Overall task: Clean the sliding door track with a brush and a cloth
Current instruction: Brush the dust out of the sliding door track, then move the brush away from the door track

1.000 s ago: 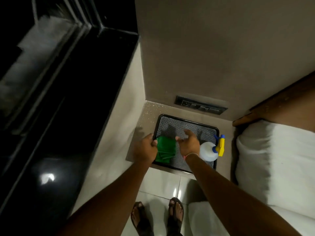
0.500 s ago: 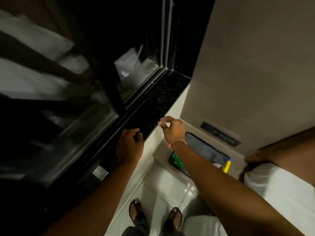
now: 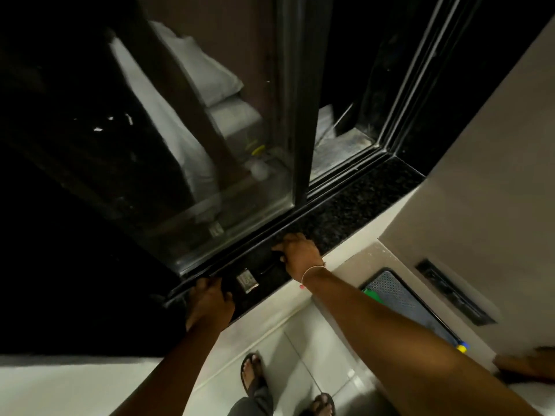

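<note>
The big glass door [image 3: 228, 163] stands above the dark stone sill [image 3: 345, 211], and the door track [image 3: 339, 183] runs along the sill's far edge. The tray [image 3: 399, 298] sits on the floor, down and right of the sill. The right hand [image 3: 300, 255] rests on the sill, fingers curled around something dark; I cannot tell what it is. The left hand [image 3: 210, 301] lies flat on the sill's near end, fingers bent, holding nothing I can see. A bit of green cloth [image 3: 370, 294] peeks out in the tray. A small shiny tag [image 3: 247, 280] lies on the sill between the hands.
</note>
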